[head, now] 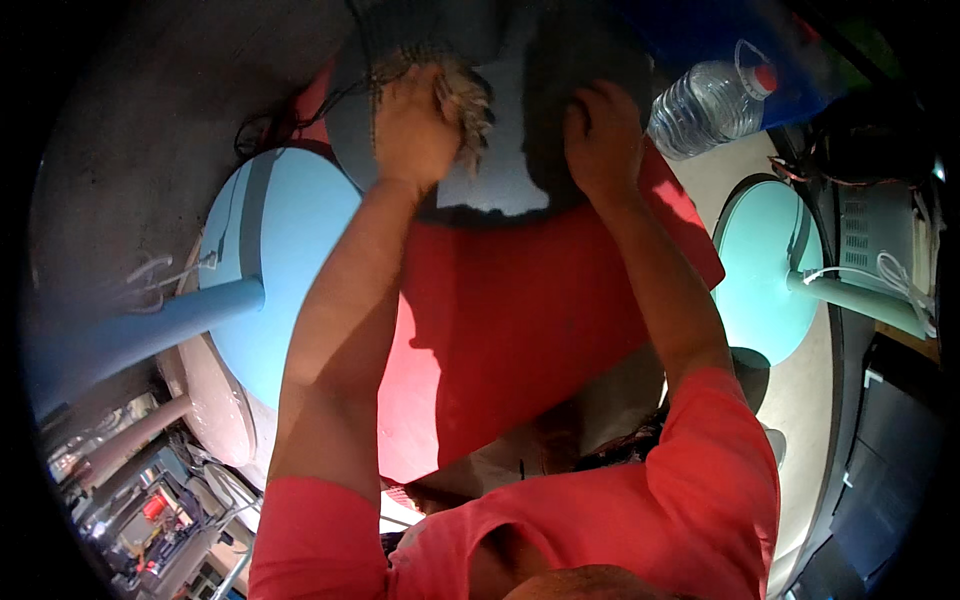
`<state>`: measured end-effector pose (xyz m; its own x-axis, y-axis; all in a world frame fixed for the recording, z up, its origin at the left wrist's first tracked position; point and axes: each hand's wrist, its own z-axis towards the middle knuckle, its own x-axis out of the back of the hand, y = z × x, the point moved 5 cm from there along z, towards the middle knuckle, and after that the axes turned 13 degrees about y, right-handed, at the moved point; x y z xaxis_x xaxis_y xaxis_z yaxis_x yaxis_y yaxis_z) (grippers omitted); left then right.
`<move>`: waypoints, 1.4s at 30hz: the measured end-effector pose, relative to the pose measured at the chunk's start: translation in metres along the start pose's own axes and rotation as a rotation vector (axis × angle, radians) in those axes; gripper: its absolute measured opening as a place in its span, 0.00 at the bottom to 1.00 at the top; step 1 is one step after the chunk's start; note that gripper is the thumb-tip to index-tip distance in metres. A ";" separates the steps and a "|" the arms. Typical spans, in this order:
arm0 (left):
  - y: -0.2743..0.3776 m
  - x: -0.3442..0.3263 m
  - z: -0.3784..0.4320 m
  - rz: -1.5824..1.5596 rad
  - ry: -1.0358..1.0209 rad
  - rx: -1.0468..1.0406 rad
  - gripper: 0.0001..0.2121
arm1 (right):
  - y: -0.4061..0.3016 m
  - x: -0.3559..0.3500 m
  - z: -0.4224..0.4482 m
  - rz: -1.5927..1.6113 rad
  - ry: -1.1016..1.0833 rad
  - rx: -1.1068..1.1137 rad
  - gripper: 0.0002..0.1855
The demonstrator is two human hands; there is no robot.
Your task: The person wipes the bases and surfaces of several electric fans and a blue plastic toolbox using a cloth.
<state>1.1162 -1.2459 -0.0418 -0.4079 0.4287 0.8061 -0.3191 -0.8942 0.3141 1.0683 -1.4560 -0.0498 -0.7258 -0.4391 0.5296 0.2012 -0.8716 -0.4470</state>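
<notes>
My left hand is closed on a crumpled, frayed rag, pressed onto the upper left part of a grey round plate. Near that plate's right edge lies my right hand, palm down, thumb a little apart from the fingers and nothing seen in it. The grey plate rests on a red panel or sheet that reaches towards my body. Deep shadow hides the far part of the plate.
Left stands a light blue round base with a pole; a pinkish base is below. At right are a mint green base with a corded pole and a clear plastic bottle. Dark cord trails beside the rag.
</notes>
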 end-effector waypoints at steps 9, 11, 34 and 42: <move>-0.071 -0.069 0.115 -0.144 -0.360 0.064 0.14 | -0.003 -0.002 0.003 0.038 -0.034 0.031 0.13; -0.078 -0.078 0.128 -0.134 -0.441 0.045 0.15 | -0.004 -0.001 0.003 0.024 -0.035 0.015 0.13; 0.046 0.004 -0.010 -0.210 -0.168 -0.272 0.20 | 0.006 0.005 0.004 -0.010 -0.085 -0.082 0.15; 0.100 -0.034 0.031 -0.213 -0.242 -0.361 0.20 | -0.003 0.006 0.005 0.160 -0.059 -0.248 0.16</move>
<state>1.1252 -1.3540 -0.0225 -0.1039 0.5167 0.8498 -0.6675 -0.6696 0.3256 1.0665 -1.4570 -0.0410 -0.6570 -0.5848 0.4758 0.1381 -0.7138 -0.6866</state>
